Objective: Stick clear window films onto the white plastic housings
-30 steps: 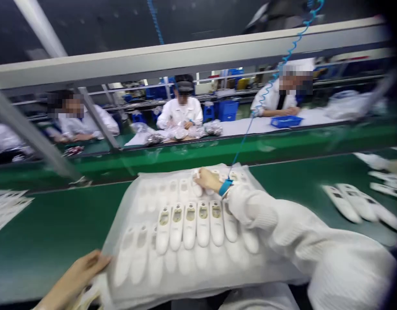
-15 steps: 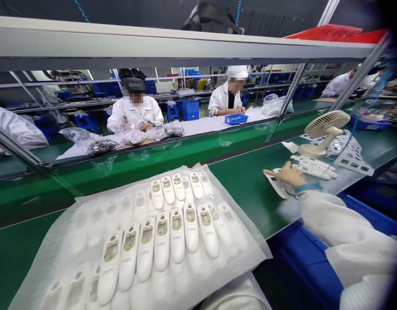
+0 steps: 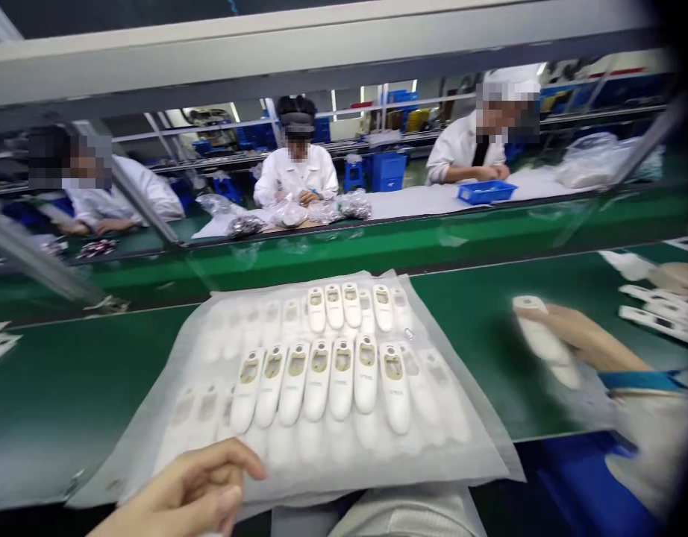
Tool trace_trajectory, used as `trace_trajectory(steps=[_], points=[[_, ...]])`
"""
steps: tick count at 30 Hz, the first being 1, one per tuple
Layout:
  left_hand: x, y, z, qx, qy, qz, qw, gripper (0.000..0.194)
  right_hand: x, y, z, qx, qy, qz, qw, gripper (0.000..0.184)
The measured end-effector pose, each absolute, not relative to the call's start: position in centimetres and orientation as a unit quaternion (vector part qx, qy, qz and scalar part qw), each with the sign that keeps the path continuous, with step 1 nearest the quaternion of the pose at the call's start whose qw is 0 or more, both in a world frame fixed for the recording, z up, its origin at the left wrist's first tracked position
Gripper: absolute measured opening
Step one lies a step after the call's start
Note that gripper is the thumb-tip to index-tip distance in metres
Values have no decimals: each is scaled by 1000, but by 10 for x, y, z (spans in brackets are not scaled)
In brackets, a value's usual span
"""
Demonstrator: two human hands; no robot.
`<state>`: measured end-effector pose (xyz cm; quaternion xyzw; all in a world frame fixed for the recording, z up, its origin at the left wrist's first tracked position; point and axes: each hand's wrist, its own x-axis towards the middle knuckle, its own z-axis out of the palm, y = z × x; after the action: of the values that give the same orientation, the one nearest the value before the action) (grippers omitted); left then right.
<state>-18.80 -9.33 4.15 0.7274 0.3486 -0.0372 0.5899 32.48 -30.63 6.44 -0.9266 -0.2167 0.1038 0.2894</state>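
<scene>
My left hand (image 3: pixel 190 488) hovers at the near left edge of a translucent white sheet (image 3: pixel 478 455). Its index finger is bent and stands apart from the other curled fingers, and it holds nothing. Rows of white plastic housings (image 3: pixel 319 391), long and rounded with a window near the top, lie on the sheet; more show faintly beneath it. To the right, my right hand (image 3: pixel 582 332) is closed on a white plastic housing (image 3: pixel 537 335) above the green bench. Motion blurs that hand, and a second white piece shows below its fingers.
The green bench (image 3: pixel 467 298) runs across. White parts (image 3: pixel 660 313) lie at the far right, beside the cut-off fan base (image 3: pixel 680 277). Below the bench is a blue bin (image 3: pixel 590 477). Co-workers in white sit opposite, one behind a blue tray (image 3: pixel 486 192). A shelf beam (image 3: pixel 321 56) crosses above.
The view has swung right-to-left, so the sheet sits further right. My left hand has come into view at the bottom left. My right hand, earlier spread over white parts, now grips a housing.
</scene>
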Motion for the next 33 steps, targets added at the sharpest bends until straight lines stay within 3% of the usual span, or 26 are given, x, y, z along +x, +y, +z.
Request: trace_trajectory(steps=[3, 6, 9, 12, 17, 20, 22, 33], points=[[-159, -121, 52, 682, 270, -52, 677, 44, 271, -275, 89, -885, -226, 208, 349, 50], [-121, -143, 55, 685, 251, 38, 683, 51, 199, -239, 99, -766, -293, 343, 458, 41], [-87, -158, 45, 662, 248, 110, 699, 63, 130, -209, 87, -676, -450, 393, 431, 38], [-69, -164, 31, 618, 234, 212, 720, 62, 83, -192, 68, -649, -516, 380, 410, 36], [-82, -159, 22, 509, 303, 303, 747, 43, 60, -187, 58, -581, -468, 485, 456, 43], [-95, -152, 22, 443, 329, 335, 764, 37, 62, -193, 59, -521, -399, 582, 480, 64], [-99, -149, 22, 417, 328, 353, 771, 34, 63, -197, 56, -497, -380, 594, 505, 70], [-88, -139, 26, 416, 346, 376, 753, 33, 64, -202, 47, -518, -315, 515, 607, 49]])
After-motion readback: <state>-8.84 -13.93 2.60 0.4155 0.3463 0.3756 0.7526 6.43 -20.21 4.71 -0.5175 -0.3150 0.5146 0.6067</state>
